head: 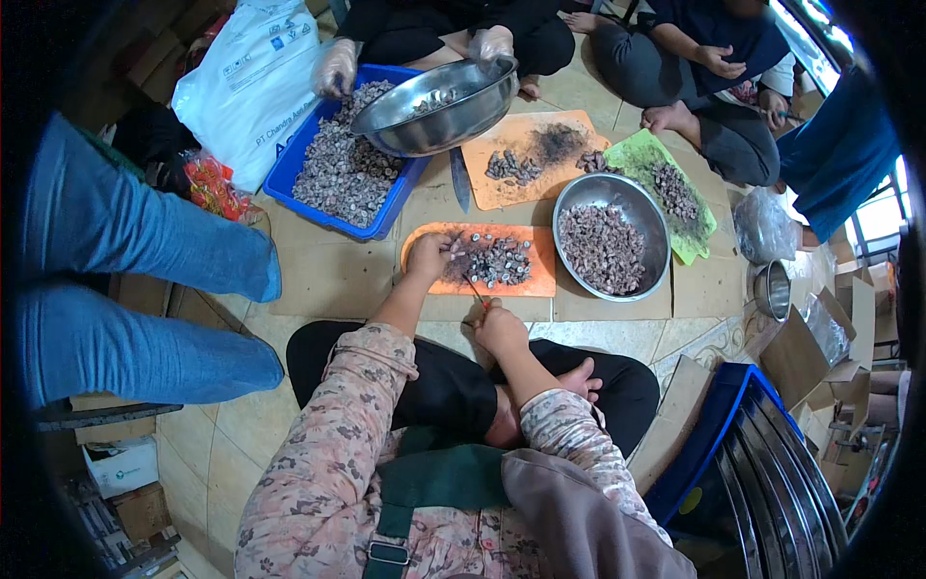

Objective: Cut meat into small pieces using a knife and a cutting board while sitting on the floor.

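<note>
On an orange cutting board [539, 253] lie many small dark pieces with pale round ends [503, 260], beside a patch of dark debris. At the board's left part, my left hand [428, 257] has its fingertips together near the debris; whether they pinch a small piece is too small to tell. My right hand [500, 329] holds a knife with a red handle, its thin blade [474, 288] reaching over the board's front edge. Right of the board stands a steel bowl [662, 246] filled with brownish-pink pieces [602, 250].
A person's gloved hands [336, 69] tilt a large steel basin [441, 119] over a blue crate [387, 228] of similar pieces. Beyond are another orange board [499, 192], a large knife [460, 181] and a green board [636, 148]. Someone in jeans [159, 239] is at left; other people sit opposite.
</note>
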Motion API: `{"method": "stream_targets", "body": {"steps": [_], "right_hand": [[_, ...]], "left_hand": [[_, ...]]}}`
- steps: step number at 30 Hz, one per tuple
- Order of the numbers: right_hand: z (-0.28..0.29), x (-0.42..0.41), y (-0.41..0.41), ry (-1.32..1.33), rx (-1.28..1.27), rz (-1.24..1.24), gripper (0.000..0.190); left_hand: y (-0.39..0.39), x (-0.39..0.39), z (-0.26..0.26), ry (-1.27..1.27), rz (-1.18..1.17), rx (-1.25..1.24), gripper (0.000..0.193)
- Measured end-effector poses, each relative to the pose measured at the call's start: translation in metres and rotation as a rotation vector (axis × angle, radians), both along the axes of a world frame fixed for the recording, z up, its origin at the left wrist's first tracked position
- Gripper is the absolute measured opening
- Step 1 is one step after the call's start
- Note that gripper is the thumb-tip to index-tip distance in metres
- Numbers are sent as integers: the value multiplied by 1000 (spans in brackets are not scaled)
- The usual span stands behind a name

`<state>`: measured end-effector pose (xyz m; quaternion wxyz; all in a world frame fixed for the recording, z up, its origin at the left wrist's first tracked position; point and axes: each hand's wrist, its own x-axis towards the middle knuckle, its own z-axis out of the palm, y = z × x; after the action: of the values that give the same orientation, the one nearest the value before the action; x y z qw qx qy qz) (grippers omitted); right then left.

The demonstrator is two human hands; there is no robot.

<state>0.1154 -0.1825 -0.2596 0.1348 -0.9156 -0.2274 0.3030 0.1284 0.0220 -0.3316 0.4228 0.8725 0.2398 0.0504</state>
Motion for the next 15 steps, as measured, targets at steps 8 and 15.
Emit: {"method": "stream_targets", "body": {"steps": [8,15], "right_hand": [[-6,-2,0,-59,26,-21,41],[-8,1,-2,-42,13,-46,42]], "left_hand": [[-8,5,4,-52,5,235,22],[-17,-1,18,-155,115,322,16]]}}
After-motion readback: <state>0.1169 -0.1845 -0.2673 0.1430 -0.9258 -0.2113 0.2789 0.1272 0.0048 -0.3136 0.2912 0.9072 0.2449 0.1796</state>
